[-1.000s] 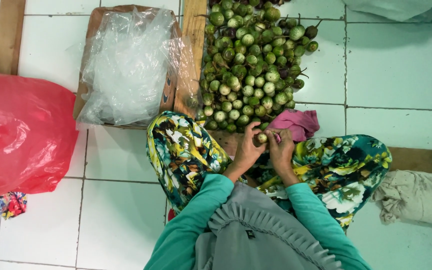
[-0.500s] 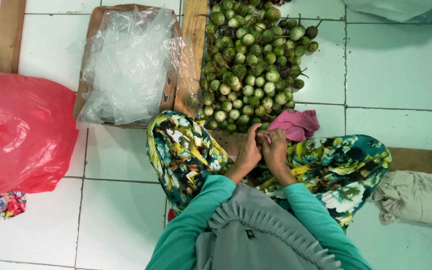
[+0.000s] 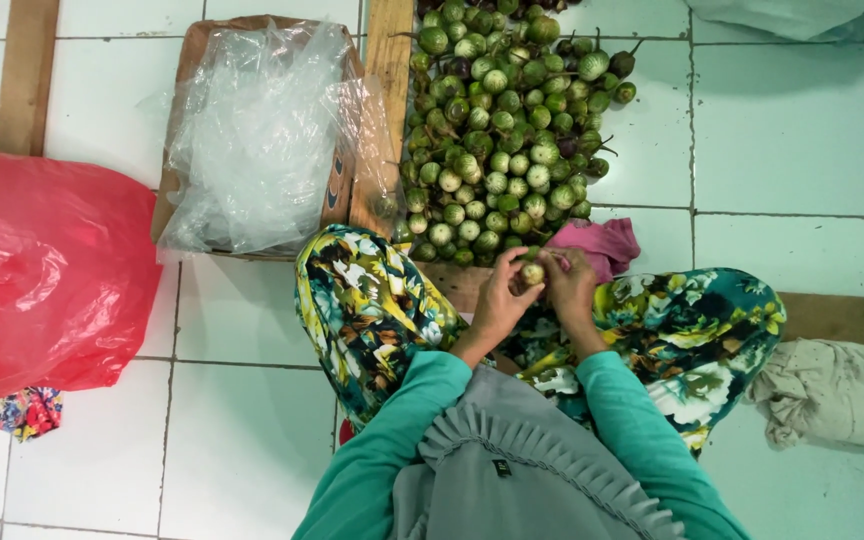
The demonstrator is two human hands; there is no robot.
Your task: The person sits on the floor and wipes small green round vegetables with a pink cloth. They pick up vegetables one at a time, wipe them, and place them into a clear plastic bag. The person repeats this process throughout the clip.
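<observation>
The small round green eggplant [image 3: 532, 272] sits between your two hands, just below the near edge of the big pile of eggplants [image 3: 502, 130], right over the gap between your knees. Your left hand [image 3: 500, 300] is curled around it from the left, fingers bent and closed against its side, so it is pinched rather than cupped in an open palm. Your right hand [image 3: 569, 283] meets it from the other side, its fingertips drawn together on the top of the fruit; both hands are touching it and each other, neither one spread. The pile lies directly beyond your hands on the white tiled floor [image 3: 782, 130], small green and pale striped fruits with a few darker purple ones at its far end, many with stems on. A pink cloth [image 3: 607, 243] lies at the pile's near right corner, just beside your right hand. To the left of the pile, touching a wooden plank [image 3: 384, 70] that runs along it, stands a cardboard box [image 3: 337, 190] filled with crumpled clear plastic bags [image 3: 252, 140]; you cannot tell what lies under them. Well left of the pile sits a bulging red plastic bag [image 3: 42, 270], its contents hidden. Right of the pile, beyond your knee, lies a beige sack [image 3: 837, 395].
</observation>
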